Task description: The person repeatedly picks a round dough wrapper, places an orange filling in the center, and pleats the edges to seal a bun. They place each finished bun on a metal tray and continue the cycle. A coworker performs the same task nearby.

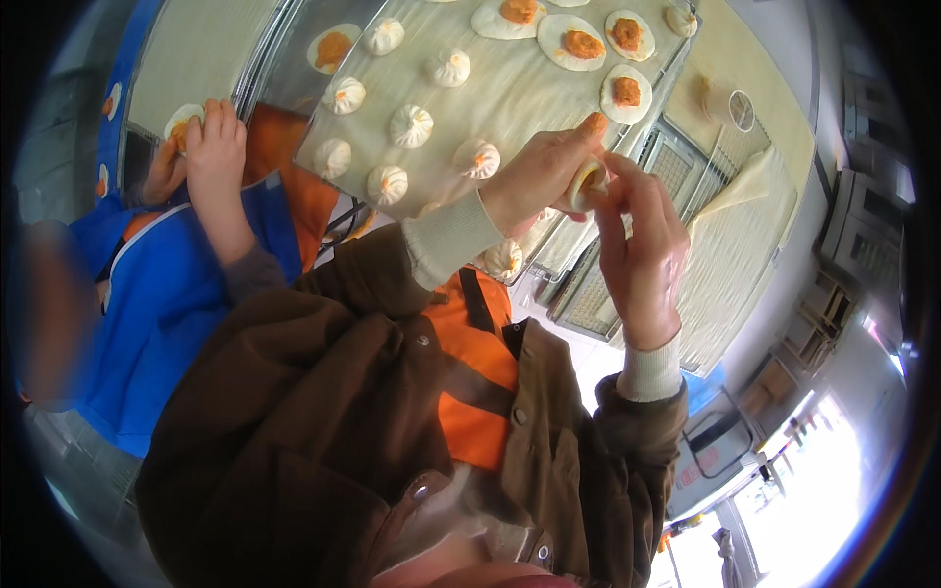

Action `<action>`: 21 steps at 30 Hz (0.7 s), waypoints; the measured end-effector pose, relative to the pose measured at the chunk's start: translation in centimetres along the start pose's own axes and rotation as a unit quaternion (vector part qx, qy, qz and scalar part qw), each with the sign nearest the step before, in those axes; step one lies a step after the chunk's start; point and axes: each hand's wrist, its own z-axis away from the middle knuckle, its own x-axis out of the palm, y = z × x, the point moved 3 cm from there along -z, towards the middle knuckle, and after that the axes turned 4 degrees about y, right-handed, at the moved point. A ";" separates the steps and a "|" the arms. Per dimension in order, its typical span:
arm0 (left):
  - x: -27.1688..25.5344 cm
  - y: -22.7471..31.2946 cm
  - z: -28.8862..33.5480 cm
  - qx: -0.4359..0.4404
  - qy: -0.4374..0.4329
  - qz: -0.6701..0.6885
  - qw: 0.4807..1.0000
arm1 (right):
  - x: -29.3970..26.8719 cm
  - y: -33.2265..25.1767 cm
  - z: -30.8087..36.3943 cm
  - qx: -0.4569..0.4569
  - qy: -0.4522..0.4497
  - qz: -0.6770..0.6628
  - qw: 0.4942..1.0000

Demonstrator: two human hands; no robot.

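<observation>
A small filled bun (586, 186), its top partly gathered and orange filling showing in the opening, is between my two hands. My left hand (541, 174) cradles it from the left, thumb stretched toward the far side. The fingertips of my right hand (642, 240) pinch the dough edge on the right. Just beyond my hands, a flat dough round (625, 95) with orange filling lies on the cloth-lined tray (520, 93). Left of my hands sit several pleated buns, among them one with filling at its top (477, 159).
More filled dough rounds (571, 42) lie at the tray's far side. To the left, a co-worker in blue holds a filled dough round (183, 125). A clear cup (730, 108) lies on its side at the right, beyond wire racks (676, 147) and a cloth-covered surface (740, 265).
</observation>
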 end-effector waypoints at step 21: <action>-2.3 0.6 0.1 -0.029 -0.107 -0.016 0.994 | 1.2 -1.1 -0.1 -0.035 -0.055 -0.012 0.998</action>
